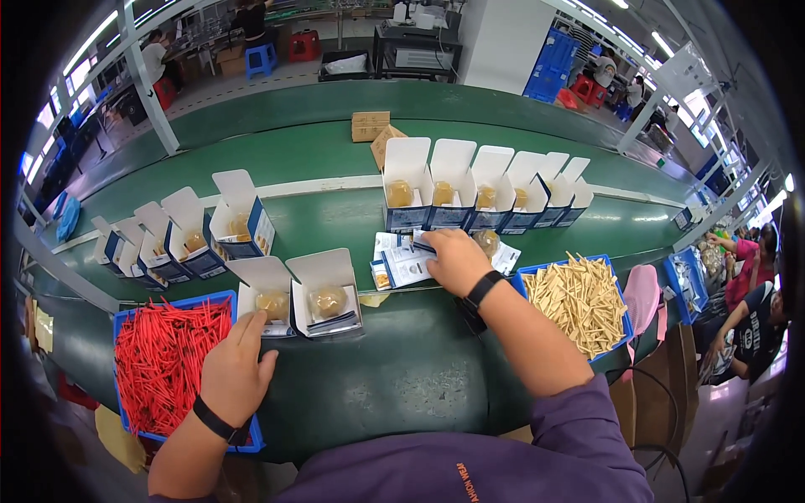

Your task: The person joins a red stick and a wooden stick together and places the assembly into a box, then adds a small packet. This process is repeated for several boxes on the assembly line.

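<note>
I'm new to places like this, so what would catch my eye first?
Probably the heap of slim red sticks in a blue tray on the left, and the tan sticks in another blue tray on the right. The left hand is beside two open boxes; the right hand is over printed leaflets near the middle.

The right hand (459, 261) hides part of the white leaflets (407, 266) beneath it.

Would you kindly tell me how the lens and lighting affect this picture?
In the head view, the white strip across the green table bows upward and the corners fall to black; in the same view, the ceiling lights glare white, while the red sticks by the left hand look fairly sharp.
</note>
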The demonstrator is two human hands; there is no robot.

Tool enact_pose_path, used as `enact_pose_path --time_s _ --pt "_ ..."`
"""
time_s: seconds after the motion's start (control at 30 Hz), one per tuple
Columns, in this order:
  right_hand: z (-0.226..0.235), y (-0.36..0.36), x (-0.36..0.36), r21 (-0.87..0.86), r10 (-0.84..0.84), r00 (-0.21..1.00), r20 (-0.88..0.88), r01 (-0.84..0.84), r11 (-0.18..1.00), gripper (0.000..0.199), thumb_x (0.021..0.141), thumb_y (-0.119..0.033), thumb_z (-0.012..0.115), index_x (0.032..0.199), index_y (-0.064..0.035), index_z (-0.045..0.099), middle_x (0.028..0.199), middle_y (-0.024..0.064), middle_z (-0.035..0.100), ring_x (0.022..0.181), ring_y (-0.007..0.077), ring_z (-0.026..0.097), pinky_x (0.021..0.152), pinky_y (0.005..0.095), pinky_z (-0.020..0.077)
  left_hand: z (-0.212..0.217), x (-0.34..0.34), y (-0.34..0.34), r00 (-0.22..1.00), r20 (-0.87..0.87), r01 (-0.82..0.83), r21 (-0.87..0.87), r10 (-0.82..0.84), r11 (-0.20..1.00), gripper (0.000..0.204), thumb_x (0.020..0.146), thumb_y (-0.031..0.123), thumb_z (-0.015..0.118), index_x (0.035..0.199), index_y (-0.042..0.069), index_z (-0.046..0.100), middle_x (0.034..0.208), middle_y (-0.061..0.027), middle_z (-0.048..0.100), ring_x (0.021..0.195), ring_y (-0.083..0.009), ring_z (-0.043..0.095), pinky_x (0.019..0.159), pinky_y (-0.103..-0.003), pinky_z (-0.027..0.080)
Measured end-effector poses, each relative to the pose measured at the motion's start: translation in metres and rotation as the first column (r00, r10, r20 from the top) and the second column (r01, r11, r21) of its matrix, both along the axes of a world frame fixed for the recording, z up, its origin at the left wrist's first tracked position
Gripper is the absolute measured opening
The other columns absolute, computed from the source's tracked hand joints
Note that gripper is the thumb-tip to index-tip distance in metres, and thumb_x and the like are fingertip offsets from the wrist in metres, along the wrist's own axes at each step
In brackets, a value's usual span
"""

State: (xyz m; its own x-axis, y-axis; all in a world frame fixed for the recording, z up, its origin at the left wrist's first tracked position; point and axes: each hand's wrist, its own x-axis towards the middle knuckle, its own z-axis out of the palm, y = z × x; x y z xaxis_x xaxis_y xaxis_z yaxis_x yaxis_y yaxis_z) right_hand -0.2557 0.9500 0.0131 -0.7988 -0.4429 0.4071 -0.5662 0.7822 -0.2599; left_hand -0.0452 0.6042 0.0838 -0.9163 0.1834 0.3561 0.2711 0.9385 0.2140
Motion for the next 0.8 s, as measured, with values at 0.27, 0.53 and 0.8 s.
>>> enact_pose_path --time_s 0.27,0.53,0.8 --pt "-0.014 0.009 -0.036 0.268 -0.027 0.999 0.030 0.018 0.963 0.024 0.083 -0.015 0.067 0.105 -0.0070 0.073 0.103 0.0134 0.072 0.102 0.0344 0.065 0.091 0.0439 0.0523 0.027 0.056 0.021 0.958 0.248 0.054 0.330 -0.142 0.942 0.038 0.082 0.007 0.077 0.118 0.001 0.067 0.108 -0.0169 0.071 0.081 -0.0297 0.070 0.071 -0.035 0.057" --pt "0.040 0.003 -0.028 -0.222 0.084 0.990 -0.117 -0.108 0.969 0.021 0.085 -0.007 0.067 0.105 -0.0036 0.072 0.096 0.0142 0.072 0.086 0.0299 0.068 0.081 0.0381 0.0548 -0.037 0.086 0.029 0.775 0.613 -0.357 0.625 -0.153 0.695 0.033 0.085 0.005 0.076 0.117 0.000 0.069 0.101 -0.0101 0.073 0.071 -0.0102 0.064 0.066 -0.024 0.052" --pt "0.072 -0.008 -0.072 -0.460 0.004 0.998 0.070 0.029 0.887 0.022 0.087 -0.007 0.070 0.109 -0.0042 0.070 0.092 0.0068 0.069 0.080 0.0184 0.066 0.073 0.0311 0.0536 -0.059 0.078 0.043 0.776 0.606 -0.342 0.638 -0.177 0.690 0.035 0.088 0.011 0.075 0.121 0.002 0.069 0.103 -0.0101 0.072 0.074 -0.0114 0.067 0.069 -0.025 0.054"
